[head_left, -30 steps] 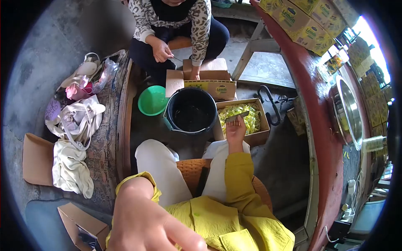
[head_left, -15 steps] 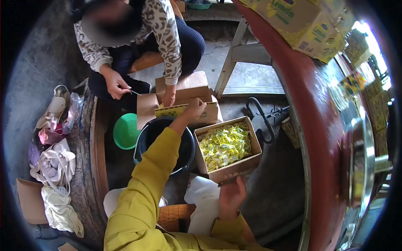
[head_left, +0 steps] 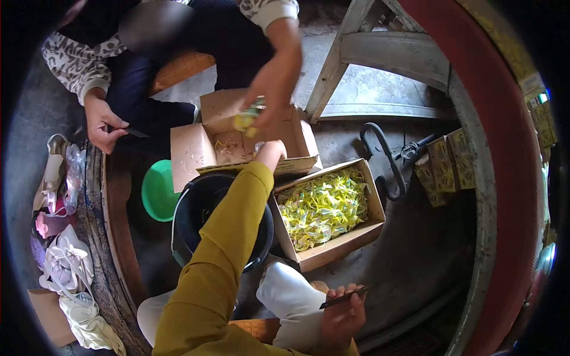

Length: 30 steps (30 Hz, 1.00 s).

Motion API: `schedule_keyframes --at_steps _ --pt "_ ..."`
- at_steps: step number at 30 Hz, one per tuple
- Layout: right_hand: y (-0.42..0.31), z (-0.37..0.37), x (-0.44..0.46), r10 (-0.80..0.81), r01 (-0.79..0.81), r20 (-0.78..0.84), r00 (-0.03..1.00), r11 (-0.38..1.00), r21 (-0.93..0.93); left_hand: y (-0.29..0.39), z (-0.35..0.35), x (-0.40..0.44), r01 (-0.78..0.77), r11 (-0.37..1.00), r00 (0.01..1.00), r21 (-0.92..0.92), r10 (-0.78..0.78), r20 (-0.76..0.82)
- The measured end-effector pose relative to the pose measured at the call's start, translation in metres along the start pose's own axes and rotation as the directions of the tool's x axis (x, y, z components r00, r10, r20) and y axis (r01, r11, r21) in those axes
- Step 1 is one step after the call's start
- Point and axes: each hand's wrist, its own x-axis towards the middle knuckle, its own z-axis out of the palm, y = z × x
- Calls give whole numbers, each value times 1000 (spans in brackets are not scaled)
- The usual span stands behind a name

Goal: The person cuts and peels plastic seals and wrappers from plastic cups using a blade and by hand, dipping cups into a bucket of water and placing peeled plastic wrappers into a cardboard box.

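Observation:
My left hand (head_left: 271, 152) reaches over the dark bucket (head_left: 266, 228) to the near edge of an open cardboard box (head_left: 252, 160). Its fingers are curled, and a small whitish thing (head_left: 259, 146) shows by the fingertips, too small to name. A few scraps lie inside this box. My right hand (head_left: 345, 315) is closed on a thin dark blade (head_left: 343, 298), low beside my pale trouser leg. To the right of the bucket, another cardboard box (head_left: 341, 242) is full of small yellow-green sachets (head_left: 323, 207).
A co-worker sits opposite; one hand (head_left: 105, 123) holds a thin blade, the other (head_left: 279, 80) blurs above the open box with yellow-green sachets. A green basin (head_left: 157, 191) stands left of the bucket. Bags (head_left: 70, 261) lie farther left. A wooden frame (head_left: 395, 53) and small boxes (head_left: 446, 160) stand right.
The co-worker's hand has risen out of the open box with yellow-green sachets. My left hand has shifted slightly along the box's near edge. My right hand with the blade is now steadier, and the view has shifted.

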Motion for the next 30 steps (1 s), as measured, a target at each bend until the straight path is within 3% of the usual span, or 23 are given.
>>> schedule_keyframes --at_steps 2,3,5,7,9,12,13,17,19,20,23,26,29,30 --pt "0 2 2 0 2 -40 999 999 42 2 32 32 66 973 975 -220 -109 -192" --pt "-1 2 4 -5 9 -58 998 998 63 1 27 28 72 985 996 -157 -62 65" --pt "-1 -5 7 17 -13 -117 993 999 34 -7 10 26 20 999 935 -34 -6 354" --pt "-3 -12 9 16 -15 -136 991 1000 7 -2 1 22 59 998 955 10 -59 292" --pt "-2 -14 13 -10 9 -110 994 1000 -5 2 -4 5 214 976 975 -32 -211 69" --pt "-3 -19 19 10 -10 -98 995 1000 -6 5 -9 -16 411 898 865 -156 -438 -243" --pt "-2 -20 21 7 -6 -91 996 1000 5 1 -14 -8 412 909 848 -61 -407 -338" --pt "-11 -2 24 23 -23 0 1000 1000 7 -34 1 13 202 973 764 -112 -228 -604" --pt "-9 5 27 37 -37 40 998 999 1 -67 9 86 72 972 920 -223 -151 -361" --pt "-8 3 26 45 -45 36 998 999 -6 -60 -4 61 -113 992 968 59 123 -220" --pt "-6 4 28 54 -52 66 996 998 -28 -52 -18 60 -27 999 994 -17 25 -110" --pt "3 -2 27 4 -6 -25 1000 998 -59 -55 -14 40 -79 967 873 -243 -51 -485" --pt "8 5 16 -41 38 -53 998 998 -55 -67 -32 20 -219 808 737 -547 -231 -636" --pt "8 11 12 -55 53 -37 998 998 -45 -73 -37 8 -318 772 664 -551 -234 -710"
